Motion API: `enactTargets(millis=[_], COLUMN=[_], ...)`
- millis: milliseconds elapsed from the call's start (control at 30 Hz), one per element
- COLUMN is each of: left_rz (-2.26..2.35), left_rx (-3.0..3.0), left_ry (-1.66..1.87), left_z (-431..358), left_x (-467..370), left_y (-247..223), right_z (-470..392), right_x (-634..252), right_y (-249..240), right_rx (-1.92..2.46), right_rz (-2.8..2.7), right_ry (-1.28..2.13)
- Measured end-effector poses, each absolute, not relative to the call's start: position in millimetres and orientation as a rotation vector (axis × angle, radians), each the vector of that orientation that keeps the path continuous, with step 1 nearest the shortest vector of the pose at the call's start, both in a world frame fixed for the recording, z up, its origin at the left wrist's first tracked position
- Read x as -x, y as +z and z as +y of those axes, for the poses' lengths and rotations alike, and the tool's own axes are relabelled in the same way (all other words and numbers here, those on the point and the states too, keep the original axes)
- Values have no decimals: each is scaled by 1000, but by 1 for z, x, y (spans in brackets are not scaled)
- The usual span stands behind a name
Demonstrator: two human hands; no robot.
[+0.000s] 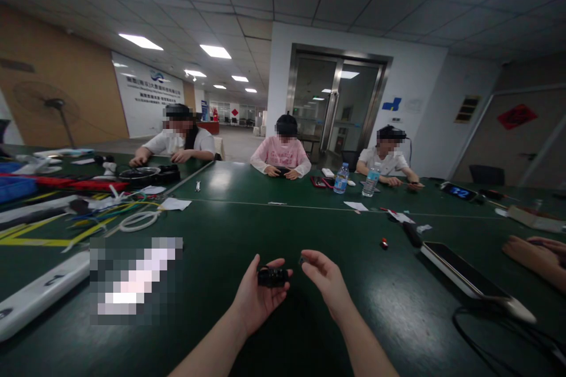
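Head view — green table (230,232), left hand (260,304) above, glass doors (333,100) beyond

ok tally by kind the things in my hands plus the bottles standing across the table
Black object in the left hand: 1
Small piece at the fingertips of the right hand, too small to identify: 1
Bottles: 2
Total: 4

On the far side, three people (281,153) are sitting; two bottles (341,180) are standing far right; one white coil (132,228) is lying left; the left hand (262,303) is holding one black gadget (272,277), the right hand (325,277) one small piece (302,260).
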State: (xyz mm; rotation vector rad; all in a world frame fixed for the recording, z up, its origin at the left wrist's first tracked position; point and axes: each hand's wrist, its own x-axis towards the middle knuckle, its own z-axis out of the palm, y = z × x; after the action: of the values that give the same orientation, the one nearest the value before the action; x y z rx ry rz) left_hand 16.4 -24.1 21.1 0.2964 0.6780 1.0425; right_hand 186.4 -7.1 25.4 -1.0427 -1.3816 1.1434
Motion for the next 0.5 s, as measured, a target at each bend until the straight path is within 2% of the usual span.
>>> enactTargets(millis=[500], left_rz=[662], left_rx=[-259], left_ry=[1075], left_z=[-24], left_x=[-22], left_y=[14], right_z=[-25], right_x=[-153], right_y=[29], right_rx=[1048], right_rz=[-1792], right_ry=[953])
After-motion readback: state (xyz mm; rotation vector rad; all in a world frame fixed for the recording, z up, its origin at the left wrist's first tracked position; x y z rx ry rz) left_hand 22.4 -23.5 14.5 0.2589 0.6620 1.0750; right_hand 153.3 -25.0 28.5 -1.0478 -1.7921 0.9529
